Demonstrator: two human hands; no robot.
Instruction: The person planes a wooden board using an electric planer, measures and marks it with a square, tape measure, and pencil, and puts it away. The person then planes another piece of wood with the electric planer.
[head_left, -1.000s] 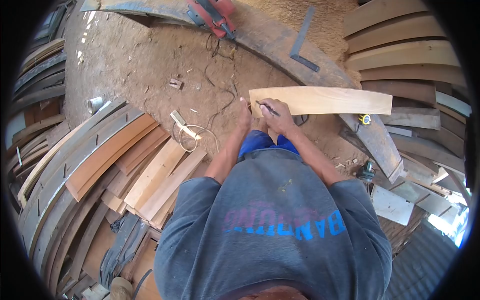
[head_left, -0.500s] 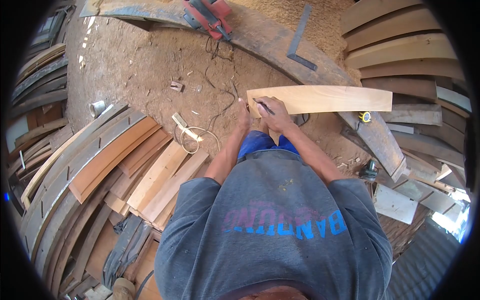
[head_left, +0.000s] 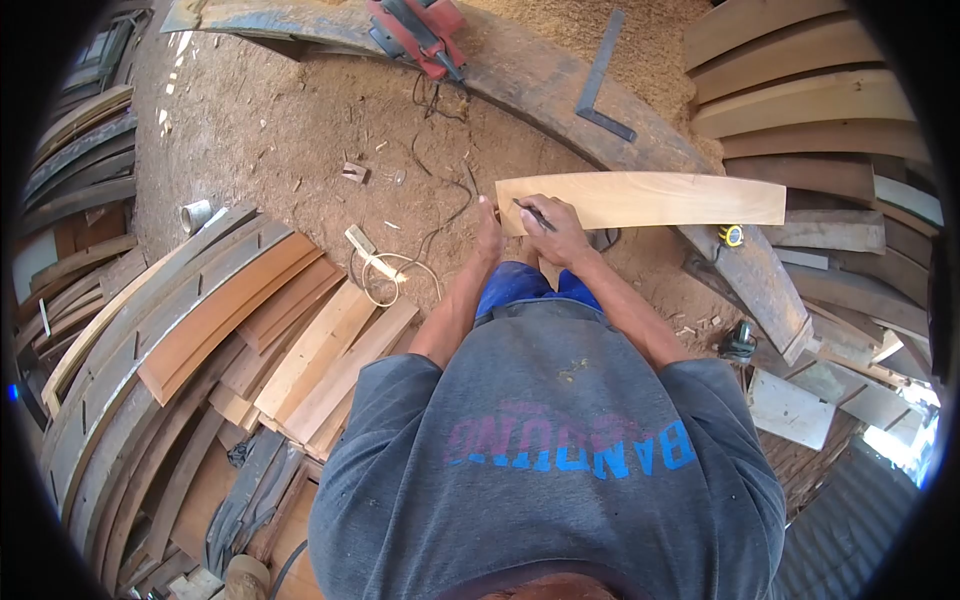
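"How are the arms posed?"

"Both reach forward past the grey shirt [head_left: 570, 400]. The left hand [head_left: 487, 232] stands on edge at the pale board's [head_left: 660, 198] left end; I can't tell its grip, its fingers being mostly hidden. The right hand [head_left: 556, 232] pinches a dark pencil [head_left: 536, 215], covering part of the board's near edge."

"Where's the board?"

"Crosswise just ahead, its right part overlapping the worn beam [head_left: 745, 285] in view, near the tape measure [head_left: 732, 236]."

"Any change?"

"The pencil tip has shifted slightly right, away from the board's left end."
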